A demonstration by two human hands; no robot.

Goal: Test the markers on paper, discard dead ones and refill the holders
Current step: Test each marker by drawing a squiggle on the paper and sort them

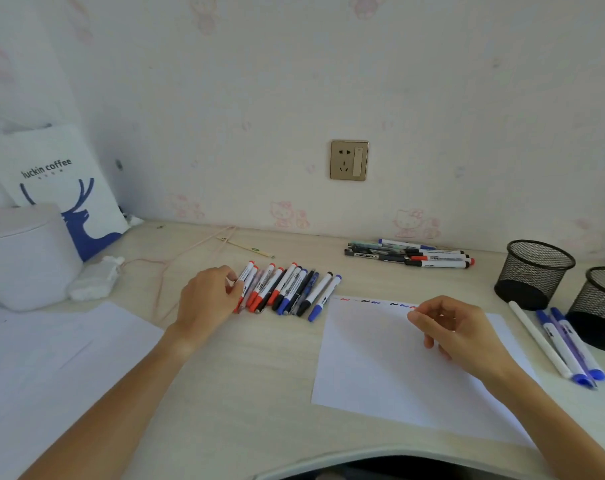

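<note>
Holders (535, 271) — mesh, contents unclear.

At frame centre the left hand (209, 294) touches the leftmost of a row of markers (287, 289); the right hand (456, 329) hovers, fingers loosely curled, over squiggle-marked paper (373, 368); two mesh holders (533, 271) stand far right.

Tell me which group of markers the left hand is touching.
The long row of markers left of the paper; the left hand touches its leftmost, red-capped marker. The other groups lie untouched by the wall and the holders.
</note>
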